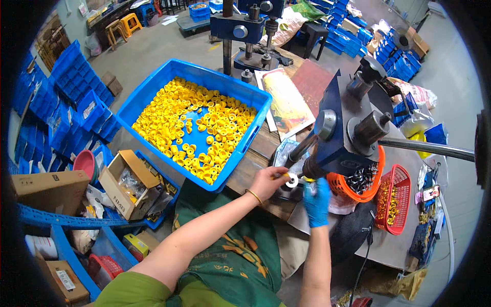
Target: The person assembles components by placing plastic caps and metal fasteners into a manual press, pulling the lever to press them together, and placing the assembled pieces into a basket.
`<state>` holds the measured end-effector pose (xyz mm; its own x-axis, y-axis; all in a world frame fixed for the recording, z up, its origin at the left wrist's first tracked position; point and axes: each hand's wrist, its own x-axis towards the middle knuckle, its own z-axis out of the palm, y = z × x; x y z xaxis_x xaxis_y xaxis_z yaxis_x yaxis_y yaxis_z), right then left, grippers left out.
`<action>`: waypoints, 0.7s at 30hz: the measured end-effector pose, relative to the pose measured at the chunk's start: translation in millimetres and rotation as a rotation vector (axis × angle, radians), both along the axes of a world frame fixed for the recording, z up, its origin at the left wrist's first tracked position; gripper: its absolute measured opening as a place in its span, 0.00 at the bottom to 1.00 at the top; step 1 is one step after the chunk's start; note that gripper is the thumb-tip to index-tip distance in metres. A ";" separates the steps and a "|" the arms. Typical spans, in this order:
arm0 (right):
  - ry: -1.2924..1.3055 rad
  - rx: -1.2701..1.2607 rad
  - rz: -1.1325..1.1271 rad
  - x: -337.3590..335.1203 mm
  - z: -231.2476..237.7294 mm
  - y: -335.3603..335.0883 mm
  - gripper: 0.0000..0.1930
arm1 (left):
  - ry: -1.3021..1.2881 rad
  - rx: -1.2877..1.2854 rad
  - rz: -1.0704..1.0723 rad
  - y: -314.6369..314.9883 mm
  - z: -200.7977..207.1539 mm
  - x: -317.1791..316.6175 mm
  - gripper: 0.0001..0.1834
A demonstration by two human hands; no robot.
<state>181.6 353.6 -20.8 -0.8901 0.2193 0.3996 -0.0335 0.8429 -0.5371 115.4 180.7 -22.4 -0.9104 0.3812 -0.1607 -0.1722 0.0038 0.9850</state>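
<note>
My bare left hand [268, 185] has its fingers pinched at a small round white-faced part with a dark centre [291, 180], right by the base of the press [335, 135]. My right hand [317, 202], in a blue glove, is just right of it under the press head. Its fingertips are closed at a small yellow cap [308, 179], which they partly hide. Many similar yellow caps [169, 120] fill a large blue tub [244, 97] beyond my left arm. The dark blue press partly covers the work spot.
An orange basket [382, 166] of dark metal parts stands right of the press, beside a red basket [404, 181] of small yellow pieces. The press's long lever [427, 147] reaches right. A second press [238, 30] stands behind the tub. Cartons [128, 187] and blue crates crowd the left.
</note>
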 end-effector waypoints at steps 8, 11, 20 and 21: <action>0.049 -0.008 -0.845 97.5 51.5 241.0 0.21 | 0.679 -0.209 -0.082 18.0 -10.1 3.1 0.10; -0.079 0.257 -1.135 102.7 34.6 256.1 0.28 | 0.612 -0.221 -0.010 11.4 -10.7 4.9 0.10; -0.006 0.441 -0.257 -35.4 57.0 117.8 0.10 | -0.464 0.424 0.220 -15.7 -5.9 5.9 0.14; -0.111 0.548 -0.340 -41.2 57.0 114.6 0.10 | -0.458 0.369 0.243 -16.3 -2.9 8.1 0.17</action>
<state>140.5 468.2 36.2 -0.8494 0.2861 0.4434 0.3139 0.9494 -0.0113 123.5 164.3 -25.2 -0.8482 0.2772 -0.4513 -0.5294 -0.4140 0.7405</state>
